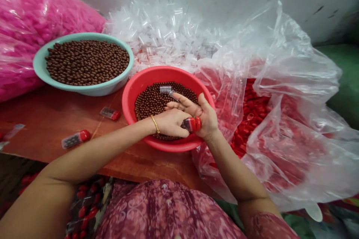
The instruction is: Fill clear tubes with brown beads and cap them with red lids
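My left hand point(171, 122), with a gold bangle point(155, 124) at the wrist, is closed around a small clear bottle point(185, 124) of dark brown balls. The bottle's red cap point(195, 123) points right, against the palm of my right hand point(206, 117). My right fingers are stretched out to the left, over the red bowl point(168, 71). Brown balls point(148, 101) fill much of this bowl. A clear tube point(165, 89) lies on them; another clear piece point(174, 95) is by my right fingertips, and whether they touch it I cannot tell.
Left of the red bowl stands a pale blue basin point(84, 89) of brown balls. Two capped bottles, one nearer point(75, 139) and one farther point(110, 113), lie on the table point(112, 149). Behind are clear tubes point(168, 33) and a pink bag point(47, 11). Plastic sheeting point(294, 149) surrounds red caps point(248, 119) at right.
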Demonstrator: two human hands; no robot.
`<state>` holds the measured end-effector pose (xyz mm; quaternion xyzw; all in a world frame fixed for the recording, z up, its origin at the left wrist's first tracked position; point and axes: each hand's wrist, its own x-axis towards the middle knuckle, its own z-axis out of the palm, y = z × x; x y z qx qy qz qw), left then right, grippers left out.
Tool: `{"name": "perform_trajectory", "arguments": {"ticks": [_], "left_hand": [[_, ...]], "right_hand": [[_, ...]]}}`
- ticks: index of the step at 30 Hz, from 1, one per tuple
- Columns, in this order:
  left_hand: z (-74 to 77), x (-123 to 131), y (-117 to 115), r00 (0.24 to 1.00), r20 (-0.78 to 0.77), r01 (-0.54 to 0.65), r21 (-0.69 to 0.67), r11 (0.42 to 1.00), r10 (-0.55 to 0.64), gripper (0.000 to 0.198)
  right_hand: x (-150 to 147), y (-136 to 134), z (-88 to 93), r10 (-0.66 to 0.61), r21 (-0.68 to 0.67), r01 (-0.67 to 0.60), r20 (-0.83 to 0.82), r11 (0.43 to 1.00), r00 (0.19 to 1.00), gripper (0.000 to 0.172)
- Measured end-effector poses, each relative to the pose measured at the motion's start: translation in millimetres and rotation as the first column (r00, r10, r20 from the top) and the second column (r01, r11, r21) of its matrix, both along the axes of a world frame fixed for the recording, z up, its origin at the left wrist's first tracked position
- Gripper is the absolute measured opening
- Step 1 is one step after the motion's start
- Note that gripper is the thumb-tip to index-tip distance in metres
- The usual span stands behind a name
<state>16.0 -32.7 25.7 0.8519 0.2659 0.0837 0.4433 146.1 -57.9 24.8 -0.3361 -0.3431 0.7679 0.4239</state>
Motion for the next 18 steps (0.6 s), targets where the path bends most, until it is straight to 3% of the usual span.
{"name": "perform_trajectory", "arguments": {"ticks": [6,8,12,15,18], "left_hand": [[1.3,1.1,0.3,0.997,-0.062,0.05,0.056,0.997,-0.047,0.012],[1.6,1.2,-2.2,0.992,-0.114,0.074,0.146,0.987,-0.057,0.007],[0.0,-1.7,-7.8,0.98,-0.2,0.075,0.347,0.935,-0.004,0.025],[-1.8,-5.8,-8.6,0.957,-0.286,0.075,0.4,0.913,0.047,0.028],[-0.4,-5.1,-7.0,0.941,-0.318,0.044,0.459,0.887,0.118,0.026]], "right_hand": [[-1.5,-1.7,-7.2,-0.033,0.076,0.023,0.126,0.997,0.992,0.069],[-3.1,-3.1,-11.5,-0.051,0.109,0.027,0.222,0.994,0.974,0.068],[-3.8,-3.8,-21.4,-0.089,0.242,-0.021,0.437,0.97,0.895,0.067],[-4.8,0.3,-27.7,-0.252,0.436,-0.005,0.53,0.9,0.81,0.066],[-9.9,6.6,-29.0,-0.44,0.589,0.081,0.497,0.804,0.748,0.068]]}}
